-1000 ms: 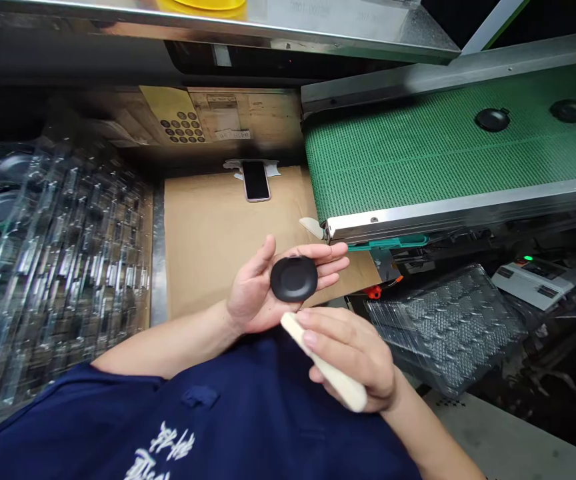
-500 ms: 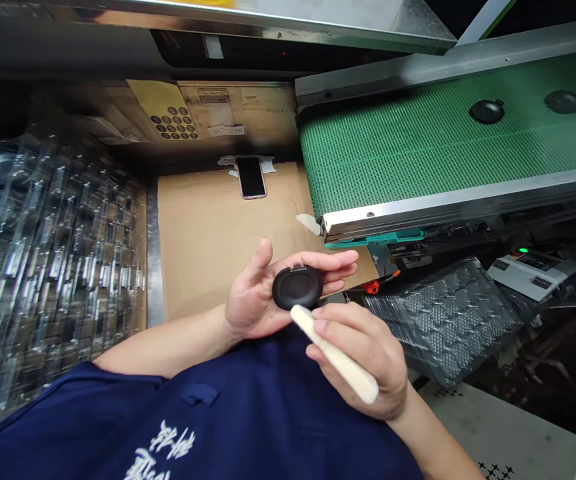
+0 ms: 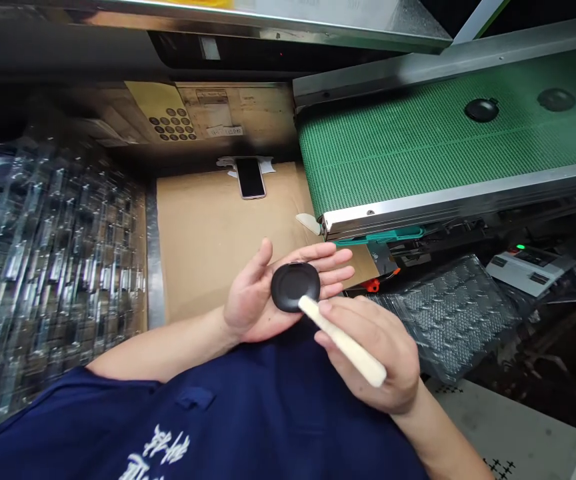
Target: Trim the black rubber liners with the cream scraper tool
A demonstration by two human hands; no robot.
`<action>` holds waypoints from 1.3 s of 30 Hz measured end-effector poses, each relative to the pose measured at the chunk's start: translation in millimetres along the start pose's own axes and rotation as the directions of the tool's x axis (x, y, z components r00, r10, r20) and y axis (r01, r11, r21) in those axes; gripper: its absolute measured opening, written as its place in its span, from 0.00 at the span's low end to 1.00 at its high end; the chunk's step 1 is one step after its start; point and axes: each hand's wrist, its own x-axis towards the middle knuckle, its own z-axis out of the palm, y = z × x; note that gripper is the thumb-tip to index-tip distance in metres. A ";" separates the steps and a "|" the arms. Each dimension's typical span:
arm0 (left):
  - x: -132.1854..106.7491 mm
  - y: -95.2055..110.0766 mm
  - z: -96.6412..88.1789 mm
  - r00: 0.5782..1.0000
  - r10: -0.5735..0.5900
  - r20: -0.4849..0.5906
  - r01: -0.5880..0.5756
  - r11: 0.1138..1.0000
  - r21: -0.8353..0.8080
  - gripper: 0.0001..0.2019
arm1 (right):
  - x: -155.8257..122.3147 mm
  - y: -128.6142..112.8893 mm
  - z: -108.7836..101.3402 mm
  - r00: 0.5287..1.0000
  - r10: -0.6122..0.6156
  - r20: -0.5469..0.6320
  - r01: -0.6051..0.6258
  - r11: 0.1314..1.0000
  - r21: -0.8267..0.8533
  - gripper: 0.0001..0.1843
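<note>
A round black compact case (image 3: 295,287) with a shallow recessed face lies on the upturned palm of my left hand (image 3: 268,293). The fingers of that hand are stretched out and slightly spread beneath and beyond the case. My right hand (image 3: 373,353) is wrapped round a cream-coloured, tapered stick (image 3: 345,343). The narrow tip of the stick is at the lower right rim of the case, touching it or very close; I cannot tell which.
A green conveyor belt (image 3: 378,147) at the right carries a black case (image 3: 481,110) and others farther along. A phone (image 3: 251,179) lies on the cardboard sheet (image 3: 208,233). Stacked clear plastic trays (image 3: 83,253) stand at left; another textured tray (image 3: 461,320) is at right.
The case on my left palm has tipped to face me more, and the left fingers have spread. My right hand has shifted slightly right with the stick. The cases on the belt sit slightly farther left.
</note>
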 end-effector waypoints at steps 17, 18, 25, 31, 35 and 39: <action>-4.3 -10.8 -0.4 0.983 -0.136 -0.126 0.135 0.991 -0.013 0.26 | 9.5 7.3 -4.5 0.989 -0.050 0.136 0.079 0.973 -0.218 0.24; -4.4 -11.1 -0.8 0.981 -0.133 -0.140 0.133 0.991 -0.007 0.26 | 10.2 7.2 -4.6 0.988 -0.047 0.147 0.080 0.970 -0.230 0.24; -2.2 -13.1 -0.8 0.979 -0.136 -0.153 0.139 0.990 0.011 0.24 | 11.3 5.3 -4.8 0.986 -0.062 0.157 0.099 0.964 -0.246 0.22; 1.0 -15.0 -0.3 0.977 -0.111 -0.185 0.112 0.994 -0.004 0.25 | 8.1 7.0 -6.3 0.989 -0.015 0.144 0.059 0.951 -0.305 0.25; 1.7 -14.8 0.5 0.968 -0.157 -0.195 0.157 0.987 -0.017 0.25 | 6.9 9.4 -2.4 0.990 -0.010 0.143 0.033 0.987 -0.160 0.25; 1.5 -11.4 0.5 0.982 -0.134 -0.130 0.121 0.987 -0.104 0.34 | 1.4 10.9 -4.6 1.000 0.030 -0.009 -0.030 0.999 -0.030 0.26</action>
